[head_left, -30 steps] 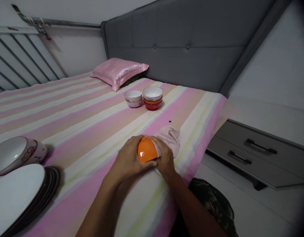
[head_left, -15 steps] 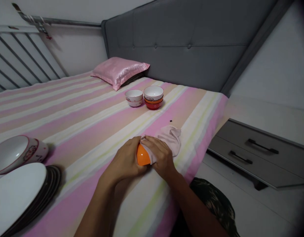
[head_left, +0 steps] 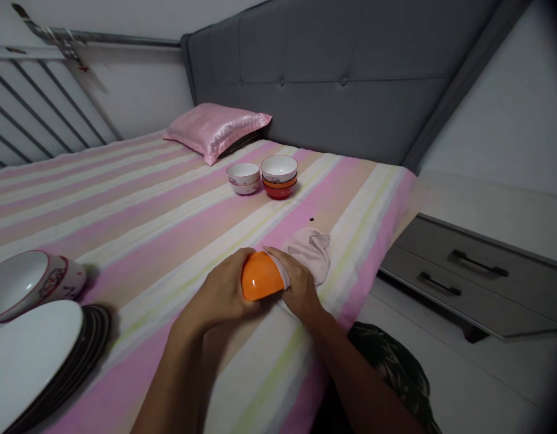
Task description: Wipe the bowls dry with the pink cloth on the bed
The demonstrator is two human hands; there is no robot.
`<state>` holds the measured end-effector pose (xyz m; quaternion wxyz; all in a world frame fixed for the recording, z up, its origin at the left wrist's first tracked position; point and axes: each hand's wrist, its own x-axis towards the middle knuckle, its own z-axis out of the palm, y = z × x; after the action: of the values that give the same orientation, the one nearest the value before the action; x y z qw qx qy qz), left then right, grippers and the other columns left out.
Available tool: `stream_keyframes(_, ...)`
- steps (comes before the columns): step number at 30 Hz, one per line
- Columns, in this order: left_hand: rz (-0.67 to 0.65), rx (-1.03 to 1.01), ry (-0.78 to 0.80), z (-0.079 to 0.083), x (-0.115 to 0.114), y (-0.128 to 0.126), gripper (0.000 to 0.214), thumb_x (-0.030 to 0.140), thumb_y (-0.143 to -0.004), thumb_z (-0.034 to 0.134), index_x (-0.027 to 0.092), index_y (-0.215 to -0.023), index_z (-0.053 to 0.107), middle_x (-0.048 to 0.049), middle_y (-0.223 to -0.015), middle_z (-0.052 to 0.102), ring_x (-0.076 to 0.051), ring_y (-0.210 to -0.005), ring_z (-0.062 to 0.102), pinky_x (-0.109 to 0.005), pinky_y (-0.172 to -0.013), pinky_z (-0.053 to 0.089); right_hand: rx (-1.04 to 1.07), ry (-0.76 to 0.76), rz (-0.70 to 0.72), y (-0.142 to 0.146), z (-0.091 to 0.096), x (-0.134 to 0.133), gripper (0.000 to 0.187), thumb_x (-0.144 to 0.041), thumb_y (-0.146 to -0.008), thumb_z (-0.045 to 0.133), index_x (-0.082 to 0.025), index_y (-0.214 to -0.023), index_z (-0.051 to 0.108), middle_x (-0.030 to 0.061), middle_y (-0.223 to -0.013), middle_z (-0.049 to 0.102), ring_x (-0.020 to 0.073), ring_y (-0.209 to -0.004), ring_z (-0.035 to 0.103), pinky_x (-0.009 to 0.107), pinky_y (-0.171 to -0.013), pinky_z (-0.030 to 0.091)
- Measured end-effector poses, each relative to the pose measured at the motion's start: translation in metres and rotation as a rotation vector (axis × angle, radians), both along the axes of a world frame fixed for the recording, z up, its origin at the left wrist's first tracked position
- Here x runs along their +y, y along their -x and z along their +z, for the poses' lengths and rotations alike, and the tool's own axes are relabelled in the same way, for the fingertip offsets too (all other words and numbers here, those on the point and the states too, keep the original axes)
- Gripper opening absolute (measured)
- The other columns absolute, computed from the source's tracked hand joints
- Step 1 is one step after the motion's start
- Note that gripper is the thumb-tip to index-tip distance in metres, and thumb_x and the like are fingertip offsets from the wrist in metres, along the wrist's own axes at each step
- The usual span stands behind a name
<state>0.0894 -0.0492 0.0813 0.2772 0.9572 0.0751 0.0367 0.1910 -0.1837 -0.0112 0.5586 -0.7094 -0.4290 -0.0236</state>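
Note:
Low over the striped bed, an orange bowl (head_left: 262,277) is tilted on its side between my two hands, its glossy outside facing me. My left hand (head_left: 226,283) is closed round its left edge, thumb below. On the other side, my right hand (head_left: 301,286) grips a pale pink cloth (head_left: 310,250) and presses it against the bowl's right rim. The loose part of the cloth trails onto the sheet beyond my right hand. The inside of the bowl is hidden from view.
Two small stacks of bowls, white ones (head_left: 243,175) and a mixed stack (head_left: 279,175), stand farther back. At left are a large white bowl (head_left: 73,274) and stacked plates (head_left: 34,355). A pink pillow (head_left: 215,126) lies by the grey headboard (head_left: 333,54); a drawer cabinet (head_left: 468,271) stands right.
My right hand and the cloth have slid off the bowl's front to its right rim, so more orange shows. The left hand still holds the bowl. The view has shifted slightly.

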Motion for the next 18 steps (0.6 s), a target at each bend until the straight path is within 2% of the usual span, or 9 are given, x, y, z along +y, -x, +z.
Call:
stream_keyframes(5, -0.004, 0.030, 0.004, 0.004, -0.001, 0.003, 0.051, 0.040, -0.068, 0.069, 0.022, -0.111, 0.048, -0.0067, -0.103, 0.063, -0.022, -0.083, 0.059, -0.036, -0.071, 0.047, 0.011, 0.002, -0.008, 0.001, -0.003, 0.000, 0.070, -0.002, -0.065, 0.042, -0.024, -0.131, 0.052, 0.0038, -0.129, 0.062, 0.0194, -0.120, 0.057, 0.039, -0.103, 0.047)
stream_keyframes(13, -0.014, 0.032, -0.080, 0.005, 0.001, 0.009, 0.042, 0.040, -0.072, 0.064, 0.022, -0.107, 0.049, -0.0065, -0.100, 0.063, -0.022, -0.080, 0.060, -0.035, -0.067, 0.046, 0.015, 0.062, -0.036, 0.004, -0.002, 0.001, 0.064, -0.004, -0.071, 0.046, -0.024, -0.131, 0.052, 0.0038, -0.128, 0.063, 0.0213, -0.117, 0.059, 0.040, -0.101, 0.049)
stream_keyframes(18, -0.017, 0.018, -0.117, 0.007, 0.001, 0.013, 0.046, 0.041, -0.070, 0.066, 0.021, -0.108, 0.049, -0.0078, -0.102, 0.063, -0.024, -0.084, 0.061, -0.037, -0.071, 0.047, -0.006, 0.080, -0.054, 0.005, -0.001, 0.000, 0.061, -0.004, -0.072, 0.045, -0.024, -0.129, 0.053, 0.0043, -0.125, 0.065, 0.0217, -0.115, 0.061, 0.039, -0.099, 0.050)
